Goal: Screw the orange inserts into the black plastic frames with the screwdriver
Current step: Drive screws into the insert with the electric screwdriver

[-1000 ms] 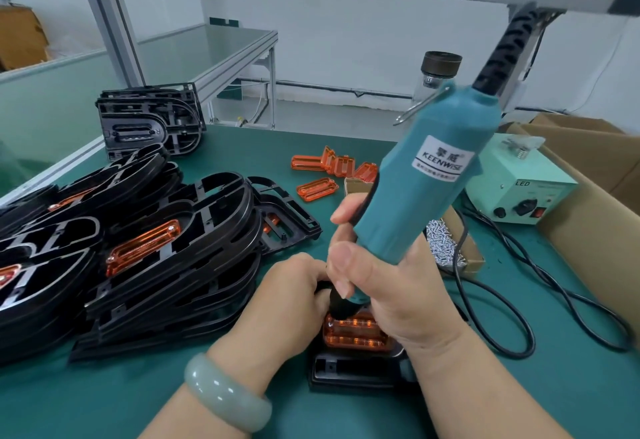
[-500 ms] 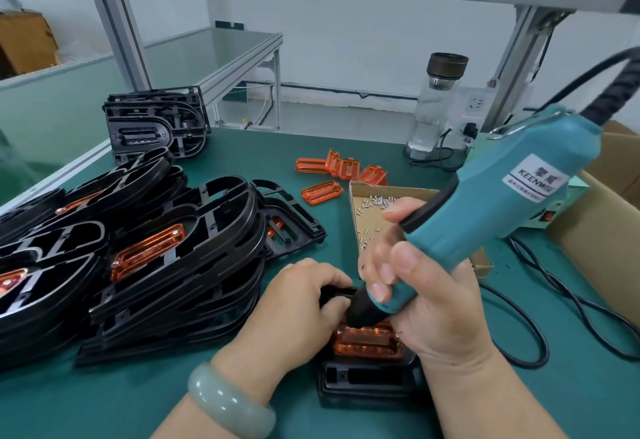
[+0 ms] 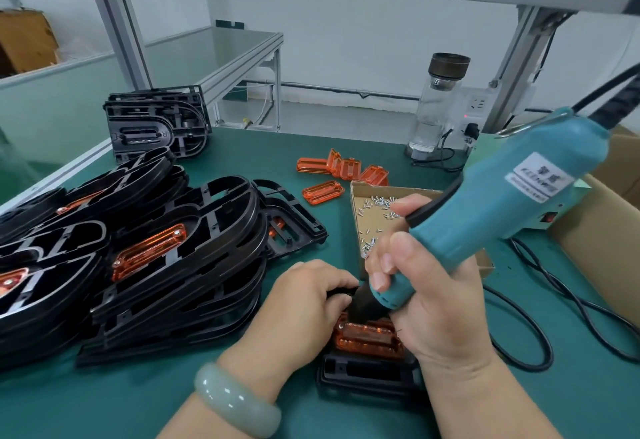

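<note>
Right hand [image 3: 429, 300] grips the screwdriver [image 3: 485, 210], tilted, tip down at the left end of the insert [image 3: 369, 336]. Insert sits in the frame [image 3: 363, 374] on the mat, between both hands. Left hand [image 3: 304, 303] is curled over the frame's left edge, fingers touching the driver's nose.

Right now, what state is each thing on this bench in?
screwdriver, tilted, nose down at the orange insert.
right hand, grips the screwdriver.
left hand, grips the black frame by the bit.
orange insert, seated in the black frame.
cardboard box, open, screws loose inside.
glass bottle, upright, capped.
stacked frames, piled aslant.
loose inserts, unmounted, beside the box.
</note>
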